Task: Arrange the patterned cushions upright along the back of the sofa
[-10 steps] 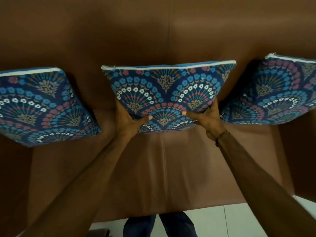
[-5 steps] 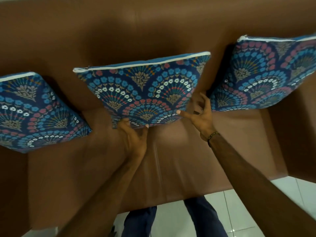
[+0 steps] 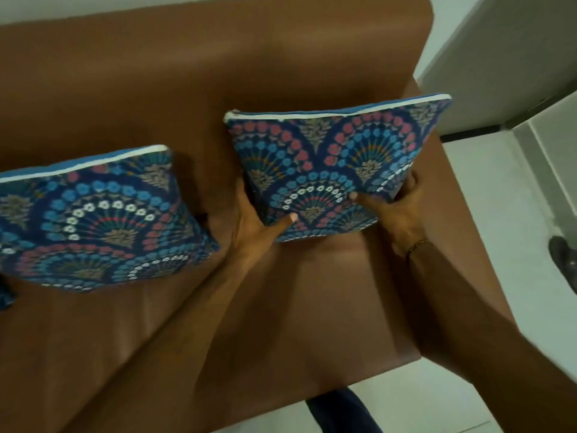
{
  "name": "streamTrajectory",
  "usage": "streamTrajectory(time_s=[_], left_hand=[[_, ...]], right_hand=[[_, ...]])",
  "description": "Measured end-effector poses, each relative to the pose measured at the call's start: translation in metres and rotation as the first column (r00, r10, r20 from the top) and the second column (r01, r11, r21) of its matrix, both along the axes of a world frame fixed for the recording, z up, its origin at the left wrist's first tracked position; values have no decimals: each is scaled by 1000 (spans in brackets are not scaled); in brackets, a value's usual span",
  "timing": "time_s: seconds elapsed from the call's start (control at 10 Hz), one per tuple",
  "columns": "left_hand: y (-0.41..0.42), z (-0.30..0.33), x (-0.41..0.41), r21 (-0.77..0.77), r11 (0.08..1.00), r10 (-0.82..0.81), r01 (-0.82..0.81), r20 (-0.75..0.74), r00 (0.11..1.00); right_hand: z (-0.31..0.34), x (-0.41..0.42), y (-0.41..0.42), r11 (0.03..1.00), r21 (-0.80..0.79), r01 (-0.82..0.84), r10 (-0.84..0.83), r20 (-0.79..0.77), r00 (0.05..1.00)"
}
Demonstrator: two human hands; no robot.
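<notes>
Brown leather sofa (image 3: 156,89) filling most of the view, seen from above, backrest beyond both hands and seat beneath them. White tiled floor (image 3: 487,189) to the right of the right arm and under the sofa's front edge.

2 patterned cushions on the seat, both upright and leaning against the backrest, blue with fan motifs of pink, blue and white flowers, white piping along each top edge. Right cushion (image 3: 337,151) gripped between both hands, near the sofa's right end. Left cushion (image 3: 93,220) to the left of the left hand, just beside it, untouched, apart from the gripped cushion.

Left hand (image 3: 253,226) clamped on the right cushion's lower left corner, thumb across the front, fingers hidden behind. Right hand (image 3: 393,210) clamped on its lower right corner, thumb pressed on the front, fingers wrapped round the side edge. Thin bracelet (image 3: 416,244) on the right wrist.

Dark shoe (image 3: 563,254), blurred, on the floor far right of the right hand.
</notes>
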State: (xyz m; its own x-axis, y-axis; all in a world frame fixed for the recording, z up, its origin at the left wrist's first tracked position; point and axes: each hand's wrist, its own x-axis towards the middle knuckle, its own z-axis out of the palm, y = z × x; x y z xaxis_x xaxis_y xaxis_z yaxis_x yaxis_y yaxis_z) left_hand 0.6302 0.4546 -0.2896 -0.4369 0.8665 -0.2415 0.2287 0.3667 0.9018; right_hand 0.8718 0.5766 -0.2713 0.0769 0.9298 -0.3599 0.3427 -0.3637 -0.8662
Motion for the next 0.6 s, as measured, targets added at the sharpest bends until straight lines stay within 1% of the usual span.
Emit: streamTrajectory(time_s=[0.1,0.2,0.3,0.4,0.5,0.6], left_hand=[[31,2,19,37,999,41,-39,-39,998],[45,-8,39,72,989,132,-127,-68,989],[42,-11,46,39,989,146,-144,-83,986],[43,-10,51,-39,989,139,-142,-77,987],[42,0,43,7,993,121,-121,-69,990],[25,44,18,16,994,108,-107,-177,978]], right_hand=[[-4,14,41,988,-58,-142,138,-61,989],[-15,25,62,976,-78,-205,193,-140,971],[-25,30,57,984,-28,-173,168,-138,976],[-31,31,52,989,-12,-145,143,-97,985],[-17,25,47,992,22,-124,125,-52,991],[31,13,30,965,159,-208,187,134,973]])
